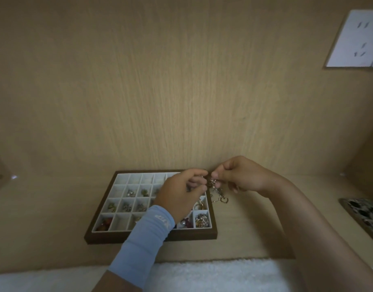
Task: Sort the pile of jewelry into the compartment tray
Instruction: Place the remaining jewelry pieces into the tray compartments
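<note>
A dark wooden compartment tray with white cells lies on the wooden desk; several cells hold small jewelry. Above its right edge both my hands meet. My left hand, with a light blue sleeve on the wrist, pinches one end of a tangled chain. My right hand pinches the same chain from the right. A gold heart pendant dangles from the chain just right of the tray. The front right cell holds a heap of pearl and gold beads.
A wooden back wall rises close behind the tray. A white socket plate sits on the wall at the upper right. A black-and-white patterned object lies at the right edge. White fluffy fabric runs along the desk's front.
</note>
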Action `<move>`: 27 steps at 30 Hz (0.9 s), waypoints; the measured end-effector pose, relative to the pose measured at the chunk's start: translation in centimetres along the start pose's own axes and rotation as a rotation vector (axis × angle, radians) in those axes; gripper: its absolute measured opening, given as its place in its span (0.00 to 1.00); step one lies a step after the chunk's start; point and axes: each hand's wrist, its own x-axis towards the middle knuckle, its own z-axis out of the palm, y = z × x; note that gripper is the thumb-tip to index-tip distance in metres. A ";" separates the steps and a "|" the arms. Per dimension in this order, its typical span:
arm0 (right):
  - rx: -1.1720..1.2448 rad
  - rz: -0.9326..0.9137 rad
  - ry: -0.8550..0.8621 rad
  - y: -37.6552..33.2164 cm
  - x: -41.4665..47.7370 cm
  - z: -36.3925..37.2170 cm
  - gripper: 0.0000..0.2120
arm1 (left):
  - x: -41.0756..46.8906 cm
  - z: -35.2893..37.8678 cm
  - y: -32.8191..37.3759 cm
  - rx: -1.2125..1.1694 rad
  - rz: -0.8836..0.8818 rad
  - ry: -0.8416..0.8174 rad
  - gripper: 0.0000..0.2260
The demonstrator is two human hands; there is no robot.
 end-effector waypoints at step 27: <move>-0.076 0.053 -0.127 -0.5 -0.5 -1.2 0.04 | -0.8 1.5 2.4 0.002 -0.004 0.134 0.04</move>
